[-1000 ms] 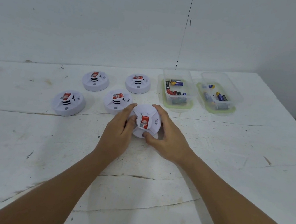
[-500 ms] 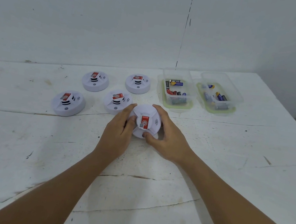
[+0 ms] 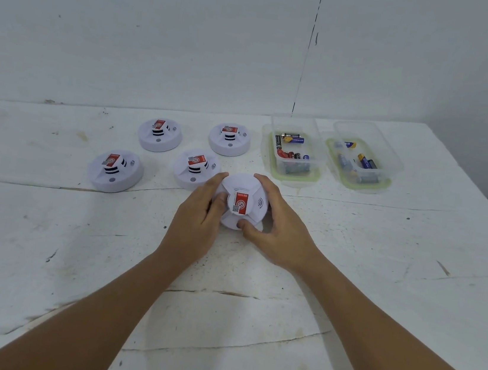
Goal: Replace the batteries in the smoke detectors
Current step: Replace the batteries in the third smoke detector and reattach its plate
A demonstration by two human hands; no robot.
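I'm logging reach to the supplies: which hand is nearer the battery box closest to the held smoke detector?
Right. The right hand grips the smoke detector just below the nearer battery box. The left hand grips the detector's far side.

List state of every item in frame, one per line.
Held smoke detector: closed, gripped from both sides, tilted toward the camera.
Left hand: grips its left edge.
Right hand: grips its right edge, thumb at the near rim.
Four other smoke detectors: closed, lying flat on the table.
Left box: open, loose batteries inside.
Right box: open, loose batteries inside.
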